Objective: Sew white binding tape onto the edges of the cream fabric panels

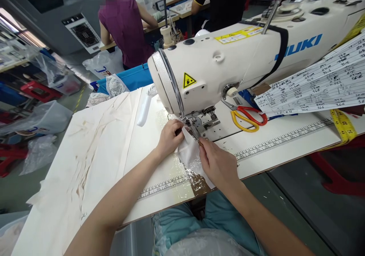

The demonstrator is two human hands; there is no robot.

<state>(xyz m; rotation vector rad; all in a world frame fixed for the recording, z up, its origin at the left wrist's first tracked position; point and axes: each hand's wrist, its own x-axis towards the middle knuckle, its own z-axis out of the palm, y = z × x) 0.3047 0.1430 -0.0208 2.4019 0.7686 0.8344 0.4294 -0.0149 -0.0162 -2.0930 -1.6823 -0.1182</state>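
A white sewing machine (199, 69) stands over the tabletop, its needle area low at the left end. Right beside the presser foot, my left hand (169, 136) is closed with thumb and fingers pinched at the edge of a piece of thin white fabric (189, 153). The fabric runs from under the foot towards the table's front edge. My right hand (218, 161) is closed around a slim metal tool (194, 133) that looks like tweezers, its tip pointing at the foot. My fingers cover part of the tool.
Scissors (246, 119) with red and yellow handles lie right of the needle area. Layered cream fabric (94, 134) covers the table's left side. Handwritten sheets (316, 81) and a yellow tape measure (343, 126) are at the right. Two people (125, 24) sit beyond the machine.
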